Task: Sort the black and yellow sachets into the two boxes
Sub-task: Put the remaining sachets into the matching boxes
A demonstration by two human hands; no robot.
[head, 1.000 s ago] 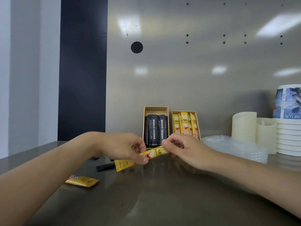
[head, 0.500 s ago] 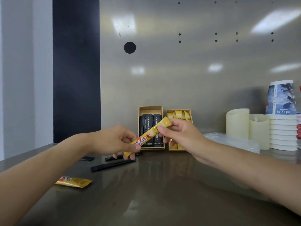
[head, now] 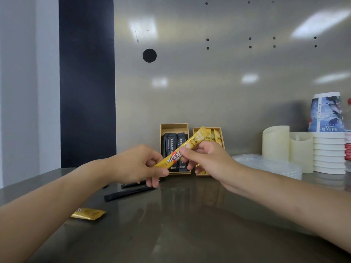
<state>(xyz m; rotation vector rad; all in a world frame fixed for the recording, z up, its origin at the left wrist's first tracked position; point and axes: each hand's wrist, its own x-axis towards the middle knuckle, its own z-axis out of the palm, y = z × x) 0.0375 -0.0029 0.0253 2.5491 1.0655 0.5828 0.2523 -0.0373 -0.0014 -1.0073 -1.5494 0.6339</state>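
Bench [head: 190, 234], near left: one loose yellow sachet [head: 88, 213] is seen lying flat. Further in, two loose black sachets [head: 129, 192] are seen flat, not yet sorted.

Left hand [head: 136, 164]: the lower end of the held sachet [head: 182, 149] is pinched between thumb and fingers. The sachet is held in the air, tilted, across the front of the black box [head: 173, 128], with its top end up by the yellow box [head: 218, 127].

Right hand [head: 207, 158]: the sachet's middle is pinched as well.

Risks: if both pinches are loosened together, the sachet is dropped. As it hangs before the black box, it could be misfiled there. The yellow box looks crowded, so standing sachets could be knocked on entry.
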